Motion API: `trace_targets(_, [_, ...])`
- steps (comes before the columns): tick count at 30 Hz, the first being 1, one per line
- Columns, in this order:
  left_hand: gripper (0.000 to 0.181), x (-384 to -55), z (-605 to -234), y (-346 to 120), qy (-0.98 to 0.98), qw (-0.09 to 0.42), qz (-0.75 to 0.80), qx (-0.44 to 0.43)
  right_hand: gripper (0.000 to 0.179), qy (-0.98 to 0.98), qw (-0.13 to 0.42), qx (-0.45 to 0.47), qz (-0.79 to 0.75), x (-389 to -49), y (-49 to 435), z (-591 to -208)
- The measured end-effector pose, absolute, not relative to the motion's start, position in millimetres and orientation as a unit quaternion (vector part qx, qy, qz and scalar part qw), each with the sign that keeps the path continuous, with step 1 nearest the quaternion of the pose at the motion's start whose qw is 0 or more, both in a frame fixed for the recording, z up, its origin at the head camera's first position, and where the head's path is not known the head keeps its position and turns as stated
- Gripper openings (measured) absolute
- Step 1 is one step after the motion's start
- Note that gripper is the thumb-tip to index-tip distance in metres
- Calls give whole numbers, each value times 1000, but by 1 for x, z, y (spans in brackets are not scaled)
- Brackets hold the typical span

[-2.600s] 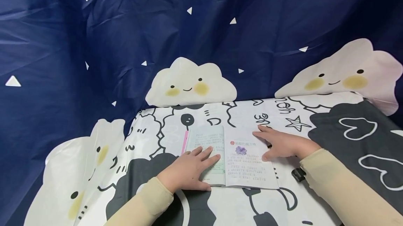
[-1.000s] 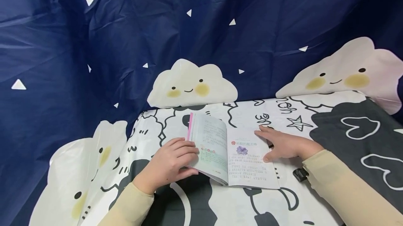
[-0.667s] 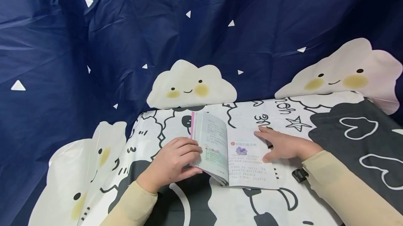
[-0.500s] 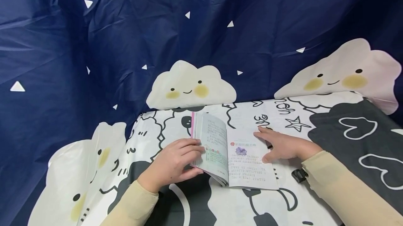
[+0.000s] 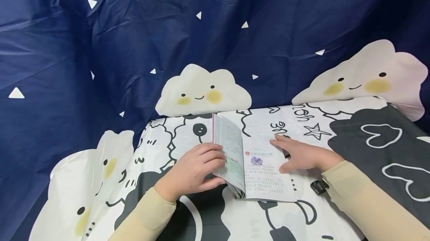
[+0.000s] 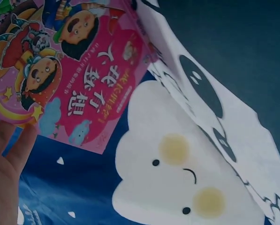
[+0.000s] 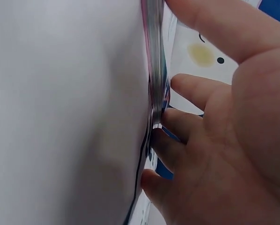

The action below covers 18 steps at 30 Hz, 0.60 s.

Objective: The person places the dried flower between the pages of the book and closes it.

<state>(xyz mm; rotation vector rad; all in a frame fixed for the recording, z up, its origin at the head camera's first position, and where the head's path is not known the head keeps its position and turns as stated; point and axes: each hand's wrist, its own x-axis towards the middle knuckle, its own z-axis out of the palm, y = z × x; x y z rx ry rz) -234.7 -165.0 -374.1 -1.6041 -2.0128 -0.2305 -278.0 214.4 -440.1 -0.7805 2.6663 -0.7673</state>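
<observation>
An open book (image 5: 267,177) lies on the patterned cloth, its right page bearing a purple flower picture. My left hand (image 5: 195,170) grips the left-hand pages and cover by their outer edge and holds them raised, tilted toward the spine. In the left wrist view the pink cartoon cover (image 6: 79,89) shows from outside, with the fingers of my left hand (image 6: 6,173) at its edge. My right hand (image 5: 304,154) rests at the right page's outer edge, fingers extended. The right wrist view has my right hand (image 7: 219,122) against the book's page edges (image 7: 155,56).
The cloth (image 5: 262,121) has black and white drawings. Behind it hangs a dark blue curtain (image 5: 134,47) with white triangles. Cloud shapes with faces stand along the back (image 5: 203,91) and left side (image 5: 70,188). A small black object (image 5: 319,187) is by the right wrist.
My left hand went from lying on the left page to gripping its edge, then lifted the left side and moved it rightward, more upright. The right hand stayed nearly still.
</observation>
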Motion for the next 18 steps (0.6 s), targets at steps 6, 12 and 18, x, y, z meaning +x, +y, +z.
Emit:
trace_targets(6, [33,-239,-370,-146,-742,262,-74,-613,95,919,102,-271,-269,-281,215,-441])
trace_targets(12, [32,-241,-370,-128,-736,254,-68,-624,79,918,49,-259,-296,-278,215,-427])
trace_targets(18, [26,-242,-372,-114,-733,244,-72,-631,68,902,13,-289,-321,-272,202,-395])
